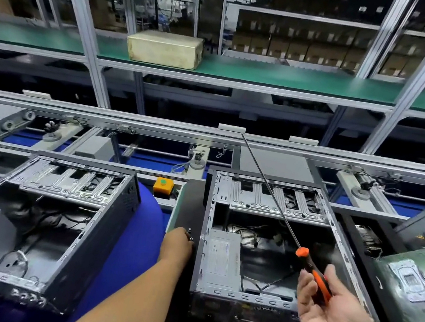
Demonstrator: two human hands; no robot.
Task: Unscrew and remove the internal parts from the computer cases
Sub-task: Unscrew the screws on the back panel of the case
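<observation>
Case (262, 246), 5 o'clock: left hand (176, 244) pinches screws (190, 233); right hand (331, 314) loosely cradles screwdriver (315, 274). Next: set screws down.

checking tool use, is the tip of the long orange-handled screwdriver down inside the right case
No, the long orange-and-black-handled screwdriver in the right hand angles upward, its tip over the far conveyor rail.

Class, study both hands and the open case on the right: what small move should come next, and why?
Probably set down the screws pinched in the left hand; the right hand holds the screwdriver clear above the right case, where a power supply remains.
</observation>
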